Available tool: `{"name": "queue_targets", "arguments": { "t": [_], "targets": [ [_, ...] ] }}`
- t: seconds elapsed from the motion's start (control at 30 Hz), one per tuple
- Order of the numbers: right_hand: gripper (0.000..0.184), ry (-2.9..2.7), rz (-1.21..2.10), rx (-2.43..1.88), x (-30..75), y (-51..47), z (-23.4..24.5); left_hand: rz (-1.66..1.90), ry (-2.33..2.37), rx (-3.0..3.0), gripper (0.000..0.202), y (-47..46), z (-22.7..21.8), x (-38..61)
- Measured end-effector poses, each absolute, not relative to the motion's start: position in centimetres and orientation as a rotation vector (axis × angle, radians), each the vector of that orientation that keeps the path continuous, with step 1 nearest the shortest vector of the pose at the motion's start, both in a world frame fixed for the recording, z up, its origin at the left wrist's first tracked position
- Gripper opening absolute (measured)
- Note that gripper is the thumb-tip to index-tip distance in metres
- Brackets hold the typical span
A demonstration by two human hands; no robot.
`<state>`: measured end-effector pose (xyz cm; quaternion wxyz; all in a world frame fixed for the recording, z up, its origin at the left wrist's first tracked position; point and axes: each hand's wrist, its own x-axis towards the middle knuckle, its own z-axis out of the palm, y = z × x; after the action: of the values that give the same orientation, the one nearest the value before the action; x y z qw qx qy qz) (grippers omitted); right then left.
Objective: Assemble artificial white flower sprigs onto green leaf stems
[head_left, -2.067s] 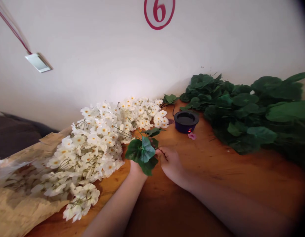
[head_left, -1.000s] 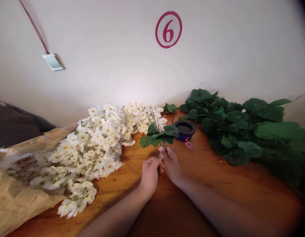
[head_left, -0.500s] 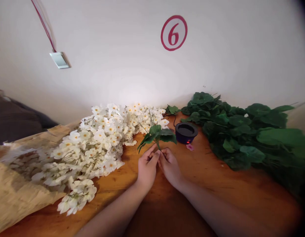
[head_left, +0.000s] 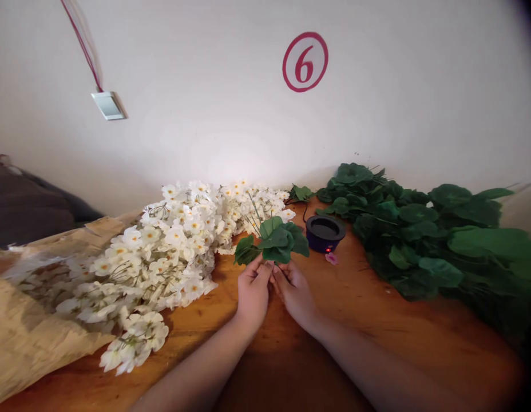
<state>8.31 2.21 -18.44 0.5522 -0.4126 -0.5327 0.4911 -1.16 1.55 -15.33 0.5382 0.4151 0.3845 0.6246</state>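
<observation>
A sprig of green artificial leaves [head_left: 277, 239] with a few thin bare stems rising from it stands just above the wooden table. My left hand [head_left: 253, 286] pinches the base of the sprig from the left. From the right, my right hand [head_left: 293, 289] closes its fingertips on the same base, the two thumbs almost touching. The stem's lower end is hidden by my fingers. Beyond my right hand sits a small dark round pot [head_left: 325, 232] with a lit red light on its front. A pink blossom [head_left: 331, 259] lies against its foot.
White artificial flowers [head_left: 175, 240] are heaped on the left, partly in brown paper wrapping [head_left: 38, 343]. Green leaves [head_left: 424, 229] are piled on the right of the wooden table [head_left: 343, 320]. Behind is a wall with a switch [head_left: 110, 106] and a red circled 6 [head_left: 305, 62].
The leaf sprig has turned and tipped in my fingers, so its leaves now face me more and hang over my fingertips. Both hands keep nearly the same place.
</observation>
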Motion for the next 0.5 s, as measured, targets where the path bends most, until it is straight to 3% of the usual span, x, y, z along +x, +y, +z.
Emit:
{"name": "queue_targets", "arguments": {
  "t": [0.17,0.37,0.5],
  "targets": [
    [0.023,-1.347,1.23,-0.912,8.1,2.1,-18.8,1.603,0.897,0.812,0.029,2.1,-15.1,-1.6],
    [0.02,-1.513,1.18,-0.937,8.0,2.0,-18.7,1.784,0.851,0.748,0.013,2.5,-14.4,-2.0],
    [0.013,-1.525,1.128,-0.968,8.0,1.8,-18.8,1.778,0.918,0.8,0.016,2.4,-14.3,-2.1]
  ]
}}
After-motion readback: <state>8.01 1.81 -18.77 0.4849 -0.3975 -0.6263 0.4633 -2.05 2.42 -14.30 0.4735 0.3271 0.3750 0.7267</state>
